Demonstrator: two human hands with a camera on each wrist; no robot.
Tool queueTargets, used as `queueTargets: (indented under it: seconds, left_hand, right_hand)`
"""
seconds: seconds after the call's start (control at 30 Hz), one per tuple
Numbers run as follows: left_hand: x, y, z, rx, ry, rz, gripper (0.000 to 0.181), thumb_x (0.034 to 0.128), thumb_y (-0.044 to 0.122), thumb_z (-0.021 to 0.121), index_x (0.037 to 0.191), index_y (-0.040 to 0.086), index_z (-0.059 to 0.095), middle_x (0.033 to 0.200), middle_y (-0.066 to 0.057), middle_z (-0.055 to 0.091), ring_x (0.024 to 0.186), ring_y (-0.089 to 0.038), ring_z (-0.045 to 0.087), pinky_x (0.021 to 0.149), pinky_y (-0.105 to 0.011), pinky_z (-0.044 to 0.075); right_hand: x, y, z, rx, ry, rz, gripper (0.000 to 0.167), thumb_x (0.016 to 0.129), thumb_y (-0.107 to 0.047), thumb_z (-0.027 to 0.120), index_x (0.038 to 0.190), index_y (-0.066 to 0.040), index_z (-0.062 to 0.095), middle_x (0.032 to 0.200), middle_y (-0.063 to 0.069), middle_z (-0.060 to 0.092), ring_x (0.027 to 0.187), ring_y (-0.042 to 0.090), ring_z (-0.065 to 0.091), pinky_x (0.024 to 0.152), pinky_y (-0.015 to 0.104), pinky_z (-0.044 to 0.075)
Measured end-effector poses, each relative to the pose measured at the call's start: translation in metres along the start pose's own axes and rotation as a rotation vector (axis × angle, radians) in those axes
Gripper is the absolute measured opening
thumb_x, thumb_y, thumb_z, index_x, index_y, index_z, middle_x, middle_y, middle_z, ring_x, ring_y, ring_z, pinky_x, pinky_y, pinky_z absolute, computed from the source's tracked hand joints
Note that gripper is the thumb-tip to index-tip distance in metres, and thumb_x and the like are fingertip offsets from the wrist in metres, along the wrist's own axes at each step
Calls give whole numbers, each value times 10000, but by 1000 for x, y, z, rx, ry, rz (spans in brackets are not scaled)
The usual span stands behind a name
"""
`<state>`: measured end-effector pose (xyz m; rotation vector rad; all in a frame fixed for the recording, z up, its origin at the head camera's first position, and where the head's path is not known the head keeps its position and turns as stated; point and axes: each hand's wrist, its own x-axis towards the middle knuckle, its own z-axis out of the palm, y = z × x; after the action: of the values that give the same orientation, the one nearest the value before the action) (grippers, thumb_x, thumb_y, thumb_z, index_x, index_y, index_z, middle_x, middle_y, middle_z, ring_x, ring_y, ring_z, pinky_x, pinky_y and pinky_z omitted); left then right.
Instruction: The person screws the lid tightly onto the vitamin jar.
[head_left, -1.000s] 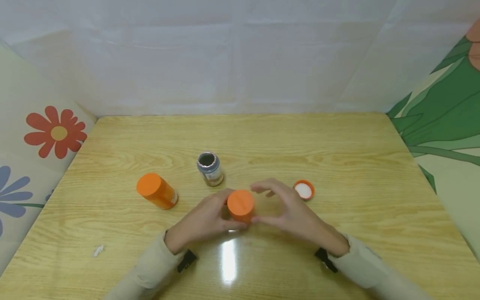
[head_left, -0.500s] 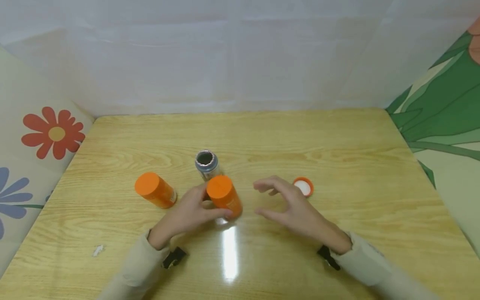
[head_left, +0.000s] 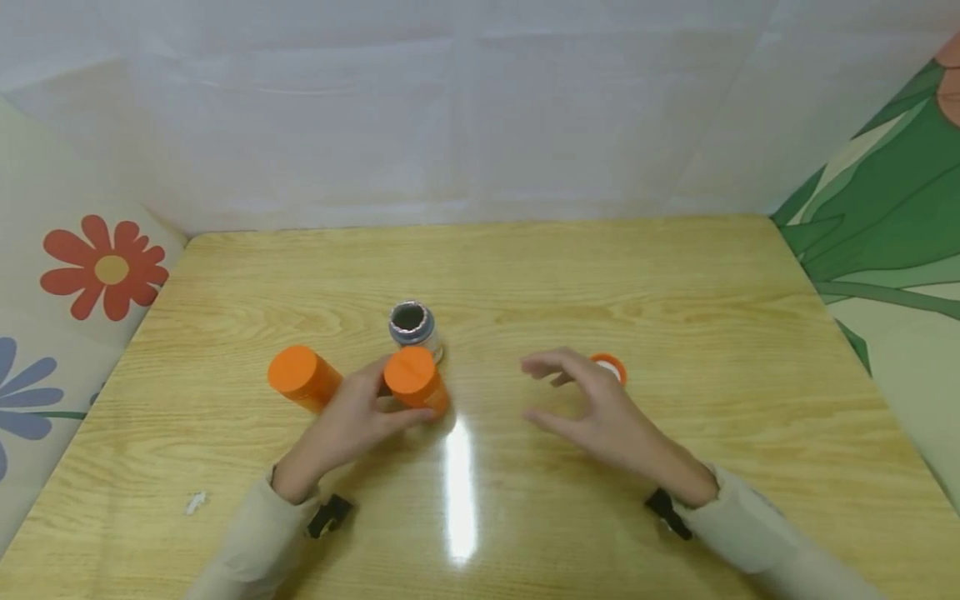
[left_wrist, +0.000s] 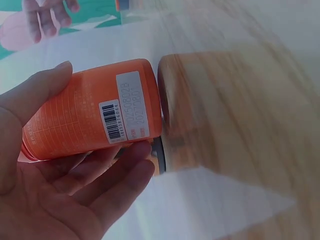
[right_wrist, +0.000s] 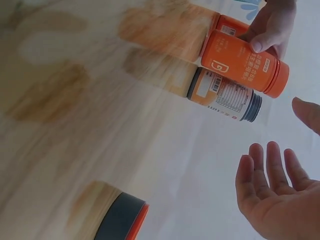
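Shifted toward nine o'clock: left hand (head_left: 351, 423), fingers round an orange bottle (head_left: 417, 382). Right hand (head_left: 600, 410), fingers wide, empty, at the bottle's three; open jar (head_left: 416, 332) at its twelve could topple if bumped.

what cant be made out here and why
Head: part of the leftmost orange bottle, behind the left hand.
Head: part of the loose cap, behind the right hand.
Head: inside of the open bottle, too dark.
Left wrist: pale print on the held orange bottle, too small.
Right wrist: loose cap, cut by bottom edge.
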<state>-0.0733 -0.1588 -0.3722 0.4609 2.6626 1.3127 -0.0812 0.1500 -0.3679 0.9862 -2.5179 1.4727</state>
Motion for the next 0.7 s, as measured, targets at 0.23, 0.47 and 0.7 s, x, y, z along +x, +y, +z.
queueTargets:
  seconds: [0.23, 0.47, 0.7]
  left_hand:
    - [-4, -6, -8, 13, 50, -56, 581, 780, 193, 850, 1291, 130, 579, 1265, -48, 671, 1182, -228, 635, 973, -448, 557]
    - [-6, -12, -10, 29, 121, -57, 566, 785, 151, 844, 1277, 71, 576, 1243, -84, 681, 1164, -250, 644, 955, -456, 564]
    - [-7, -14, -12, 80, 208, -94, 535, 819, 115, 809, 1274, 17, 545, 1219, -161, 680, 1142, -326, 650, 948, -509, 554]
  right_hand:
    - [-1, -1, -8, -10, 2, 59, 532, 778, -63, 825, 1258, -59, 595, 1208, 54, 681, 1074, 269, 638, 894, 353, 558]
    - [-3, 0, -13, -17, 19, 103, 545, 776, -73, 827, 1267, -73, 591, 1222, 37, 673, 1075, 241, 626, 897, 339, 557]
    - [-5, 3, -18, -37, 34, 168, 535, 787, -92, 828, 1268, -72, 595, 1227, 58, 675, 1093, 191, 618, 899, 377, 574]
